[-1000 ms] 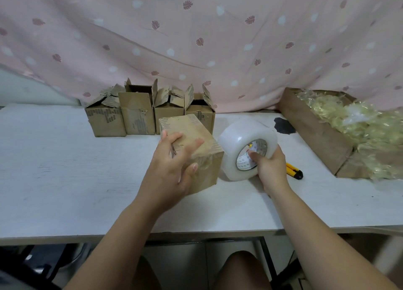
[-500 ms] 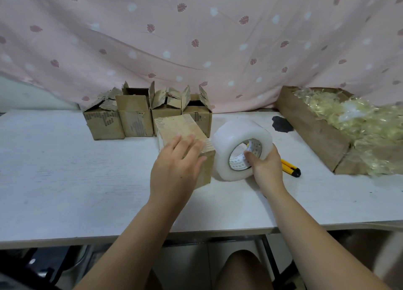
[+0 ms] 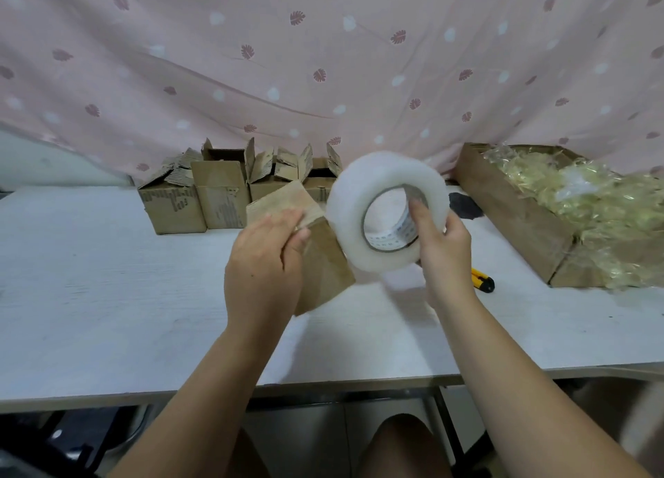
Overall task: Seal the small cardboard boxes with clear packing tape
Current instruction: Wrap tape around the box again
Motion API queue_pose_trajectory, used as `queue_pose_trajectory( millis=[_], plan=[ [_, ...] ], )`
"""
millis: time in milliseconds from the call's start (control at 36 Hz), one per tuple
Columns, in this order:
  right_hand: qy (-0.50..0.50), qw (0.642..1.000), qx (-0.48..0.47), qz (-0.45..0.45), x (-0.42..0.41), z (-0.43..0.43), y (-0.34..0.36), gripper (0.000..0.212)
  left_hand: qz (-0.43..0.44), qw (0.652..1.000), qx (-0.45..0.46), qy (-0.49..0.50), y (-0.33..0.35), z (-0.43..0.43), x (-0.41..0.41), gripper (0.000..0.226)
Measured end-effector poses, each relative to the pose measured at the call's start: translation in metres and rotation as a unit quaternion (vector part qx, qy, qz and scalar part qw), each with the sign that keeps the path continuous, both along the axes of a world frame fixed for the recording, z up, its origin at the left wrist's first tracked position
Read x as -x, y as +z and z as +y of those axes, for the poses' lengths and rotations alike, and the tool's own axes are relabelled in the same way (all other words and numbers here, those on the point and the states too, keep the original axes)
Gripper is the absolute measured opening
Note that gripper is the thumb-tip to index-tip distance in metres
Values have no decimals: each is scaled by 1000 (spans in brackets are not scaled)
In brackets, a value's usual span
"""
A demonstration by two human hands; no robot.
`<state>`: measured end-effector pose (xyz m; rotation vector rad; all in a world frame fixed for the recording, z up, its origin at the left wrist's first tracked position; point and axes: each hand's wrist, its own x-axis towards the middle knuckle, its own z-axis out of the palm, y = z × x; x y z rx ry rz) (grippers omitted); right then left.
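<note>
White table point(image 3: 107, 298) | left hand point(image 3: 262, 262) grips box point(image 3: 325, 262) | right hand point(image 3: 445, 247) fingers point(image 3: 418, 212) hook tape roll point(image 3: 359, 197)

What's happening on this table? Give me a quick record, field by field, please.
Left hand: holds the closed small box, fingers across its top
Right hand: grips the tape roll, fingers through its core, beside the box
Back row: four open boxes waiting
Right of roll: yellow knife on the table
Far right: big carton of plastic scraps
</note>
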<state>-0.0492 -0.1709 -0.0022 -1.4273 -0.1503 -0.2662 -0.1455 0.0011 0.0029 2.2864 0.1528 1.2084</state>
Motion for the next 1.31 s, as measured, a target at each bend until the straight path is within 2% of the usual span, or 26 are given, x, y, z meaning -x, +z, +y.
queue_pose_trajectory(
  millis=[83,139,222,306,361,500,611,694,806,889,944,1194,1306],
  plan=[
    [64,997,-33,-37,7,7,18,24,-46,994,99,-28,2,1,5,29],
    [101,992,-67,-47,10,12,22,40,-70,983,167,-39,-2,4,6,29],
    [135,983,-126,-1,14,23,20,59,-81,962,254,-54,-15,8,9,29],
    [160,975,-146,49,22,40,16,56,-71,947,308,-58,-31,12,15,31],
    [183,975,-112,59,28,52,13,41,-51,944,319,-73,-41,13,18,33],
    [185,983,1,17,36,68,6,36,-5,967,248,-59,-56,16,27,43],
    [134,985,106,-2,36,75,7,37,47,979,186,-66,-53,30,30,61],
    [130,981,147,3,38,79,8,36,58,985,129,-98,-43,49,25,59],
    [133,978,163,8,37,81,9,38,126,968,147,-157,-33,62,18,47],
    [136,977,165,11,37,82,10,41,136,969,142,-149,-39,60,16,67],
    [138,976,167,10,37,82,12,40,134,974,129,-130,-43,60,13,78],
    [134,980,148,9,29,78,19,8,96,986,65,-124,-49,67,10,61],
    [115,984,132,16,21,71,24,10,77,991,14,-112,-50,68,11,66]
  ],
)
